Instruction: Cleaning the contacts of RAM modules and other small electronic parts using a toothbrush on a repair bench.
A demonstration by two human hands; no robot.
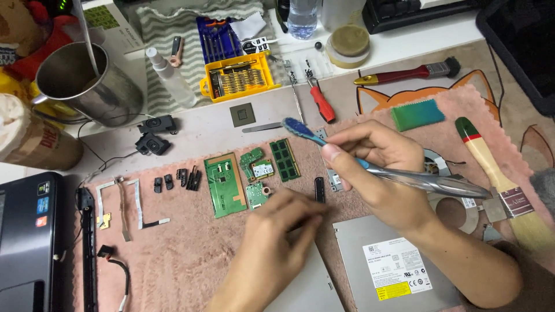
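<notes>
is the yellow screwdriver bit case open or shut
Open: the yellow bit case lies with its blue lid folded back on the striped cloth, rows of bits exposed.

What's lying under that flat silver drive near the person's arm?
The silver optical drive lies flat on the pink mat, which shows along its left edge. The right hand, holding a toothbrush, has its forearm across the drive's right corner, hiding what lies beneath there.

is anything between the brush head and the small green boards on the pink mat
Nothing visible does. The right hand holds the toothbrush with its head above the memory stick; the left hand lies nearer, below the boards.
</notes>
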